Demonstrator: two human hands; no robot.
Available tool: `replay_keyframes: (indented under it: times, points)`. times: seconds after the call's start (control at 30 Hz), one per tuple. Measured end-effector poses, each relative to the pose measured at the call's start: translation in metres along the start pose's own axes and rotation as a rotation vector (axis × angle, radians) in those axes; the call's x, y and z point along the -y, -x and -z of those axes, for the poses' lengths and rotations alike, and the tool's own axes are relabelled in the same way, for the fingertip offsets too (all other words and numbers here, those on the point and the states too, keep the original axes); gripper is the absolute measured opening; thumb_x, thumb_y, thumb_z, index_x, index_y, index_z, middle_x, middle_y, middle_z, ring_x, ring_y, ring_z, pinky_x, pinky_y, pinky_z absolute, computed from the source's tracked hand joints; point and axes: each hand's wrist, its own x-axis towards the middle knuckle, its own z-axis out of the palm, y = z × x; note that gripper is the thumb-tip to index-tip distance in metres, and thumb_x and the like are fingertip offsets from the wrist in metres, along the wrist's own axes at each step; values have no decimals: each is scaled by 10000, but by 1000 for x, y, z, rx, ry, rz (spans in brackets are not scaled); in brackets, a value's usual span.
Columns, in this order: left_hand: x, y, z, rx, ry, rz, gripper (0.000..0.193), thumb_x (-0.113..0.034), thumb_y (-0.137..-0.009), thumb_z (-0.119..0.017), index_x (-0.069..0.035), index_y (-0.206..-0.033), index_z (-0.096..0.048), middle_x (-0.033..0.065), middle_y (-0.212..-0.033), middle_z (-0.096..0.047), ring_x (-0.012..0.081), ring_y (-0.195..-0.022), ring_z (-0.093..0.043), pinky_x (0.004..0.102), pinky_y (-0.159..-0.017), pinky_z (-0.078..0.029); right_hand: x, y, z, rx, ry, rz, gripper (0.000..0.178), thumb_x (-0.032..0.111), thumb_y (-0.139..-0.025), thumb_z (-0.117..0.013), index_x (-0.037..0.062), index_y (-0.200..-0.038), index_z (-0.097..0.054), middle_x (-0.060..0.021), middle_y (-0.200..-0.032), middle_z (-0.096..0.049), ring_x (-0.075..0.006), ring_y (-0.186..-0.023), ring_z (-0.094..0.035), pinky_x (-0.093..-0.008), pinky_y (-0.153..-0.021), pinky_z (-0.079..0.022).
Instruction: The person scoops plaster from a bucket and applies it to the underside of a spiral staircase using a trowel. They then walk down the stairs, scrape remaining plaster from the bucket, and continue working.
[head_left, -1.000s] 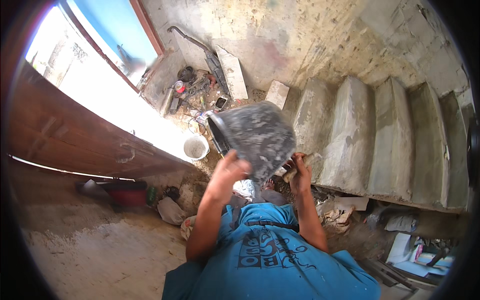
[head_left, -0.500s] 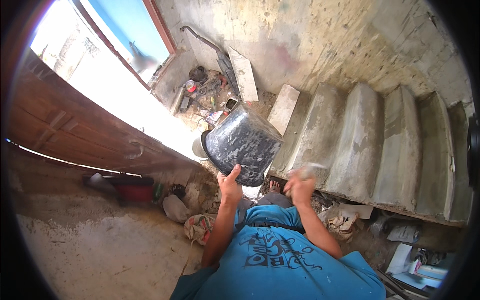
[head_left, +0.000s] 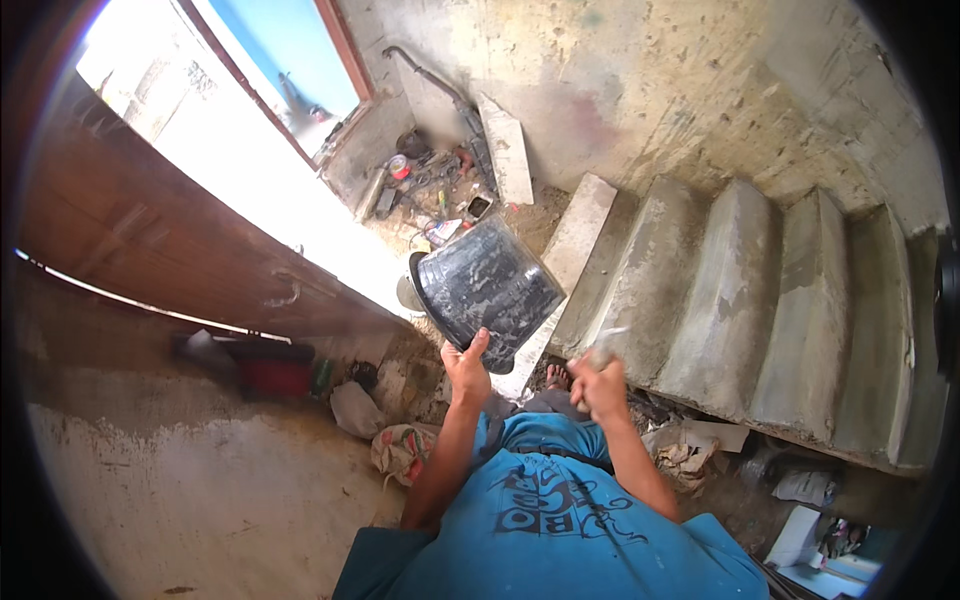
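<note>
A black bucket (head_left: 490, 290), smeared with pale dried cement, is tipped on its side in front of me. My left hand (head_left: 467, 367) grips its rim, the thumb lying against the outer wall. The bucket's mouth faces left and toward me, so its inside is hidden. To its right, my right hand (head_left: 602, 392) is closed round a small greyish thing (head_left: 600, 357), blurred and too unclear to name. That hand is apart from the bucket, above my bare foot (head_left: 557, 376).
Concrete stairs (head_left: 740, 280) rise to the right, with a pale board (head_left: 583, 225) at their foot. Beyond the bucket lie tools and debris (head_left: 440, 190) by the wall. A wooden door (head_left: 190, 230) stands left. Sacks (head_left: 405, 450) lie near my left arm.
The bucket has turned slightly and shifted down in the view, still in my left hand. My right hand has moved a little left and down with the thing it holds.
</note>
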Motion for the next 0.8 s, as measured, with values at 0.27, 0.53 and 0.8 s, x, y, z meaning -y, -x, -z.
replay_keyframes:
  times: [0.27,0.53,0.8]
  points:
    - [5,-3,5,-38,26,12,206,-6,-909,-771,-24,-1109,-722,41,-1083,-750,134,-924,-680,306,-856,-518,-2,-8,-1,250,147,-178,151,8,-931,-672,36,-903,-526,-47,-573,-539,-144,-414,-529,-322,-391,-441]
    - [-1,-11,10,-101,36,11,264,18,-894,-782,-23,-1140,-697,38,-1077,-742,129,-935,-675,304,-869,-518,-15,-16,-10,378,110,-217,167,49,-902,-692,41,-837,-538,-47,-578,-540,-150,-402,-513,-327,-416,-457]
    - [-12,-18,8,-164,134,47,328,23,-894,-763,-3,-1207,-670,83,-1107,-734,190,-960,-696,350,-892,-542,-13,-24,-19,144,83,21,173,23,-873,-717,32,-863,-544,-50,-581,-559,-141,-425,-549,-327,-402,-464]
